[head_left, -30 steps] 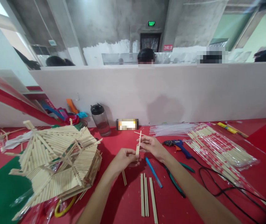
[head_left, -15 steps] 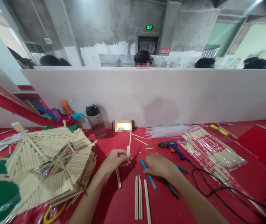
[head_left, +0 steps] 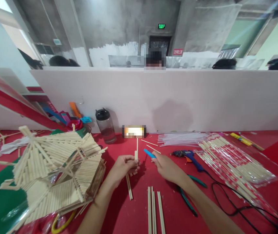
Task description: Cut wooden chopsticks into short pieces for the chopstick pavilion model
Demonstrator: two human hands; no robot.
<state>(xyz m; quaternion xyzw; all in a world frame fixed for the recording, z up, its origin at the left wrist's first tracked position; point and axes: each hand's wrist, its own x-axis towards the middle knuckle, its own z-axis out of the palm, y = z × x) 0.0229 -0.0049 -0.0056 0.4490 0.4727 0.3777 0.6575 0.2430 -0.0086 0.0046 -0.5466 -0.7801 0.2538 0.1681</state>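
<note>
Left hand [head_left: 127, 165]: your grip closes round sticks [head_left: 136, 155], partly hidden.
Right hand [head_left: 165, 165]: your grip closes on blue rod [head_left: 149, 152], rear covered.

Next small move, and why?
Probably bring the blue tool left to the sticks: the right hand holds it, the left hand holds the sticks upright, and a gap remains between them.

Loose sticks [head_left: 153, 209] lay between model [head_left: 62, 191] and pliers [head_left: 187, 201]

On the table [head_left: 119, 211], the model stood left, the bottle [head_left: 106, 130] behind it, before the partition [head_left: 129, 94]. The glue gun [head_left: 189, 154] lay right of the right hand [head_left: 164, 164], stick packs [head_left: 238, 159] farther right. The left hand [head_left: 129, 164] was between model and right hand.
</note>
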